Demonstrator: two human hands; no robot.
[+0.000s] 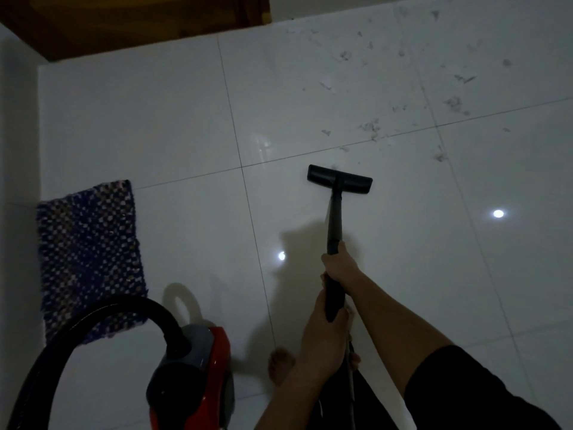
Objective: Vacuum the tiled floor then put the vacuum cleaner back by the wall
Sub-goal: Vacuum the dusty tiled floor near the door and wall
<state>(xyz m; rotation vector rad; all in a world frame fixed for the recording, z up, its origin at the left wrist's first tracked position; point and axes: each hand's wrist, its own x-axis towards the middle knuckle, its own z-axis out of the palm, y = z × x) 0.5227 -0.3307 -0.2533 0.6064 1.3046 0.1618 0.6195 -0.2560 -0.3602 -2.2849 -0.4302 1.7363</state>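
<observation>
On the white tiled floor (173, 113) ahead of you, the vacuuming step is under way and, judging by what lies there, far from finished. You hold the black wand (334, 225) with both hands: your right hand (339, 263) is closed around it higher up the tube, fingers wrapped fully, and your left hand (322, 333) is closed around the lower grip just behind. The flat floor head (339, 179) rests on the tile a little short of a grout line. Beyond that line and off to the right, scattered grey dust and hair clumps (454, 103) cover the far tiles up toward the wall.

The red canister (198, 377) sits at your left near your bare foot (280, 366), its black hose (102, 311) arching up and away, beside a purple woven mat (90, 256).

Your next move, I judge, calls for pushing the head forward over the grout line into the debris, then sweeping right in overlapping strokes. Keep the head flat on the tile, and mind that the hose has slack before you reach far. Returning the canister to the wall comes only after those tiles are clean.
</observation>
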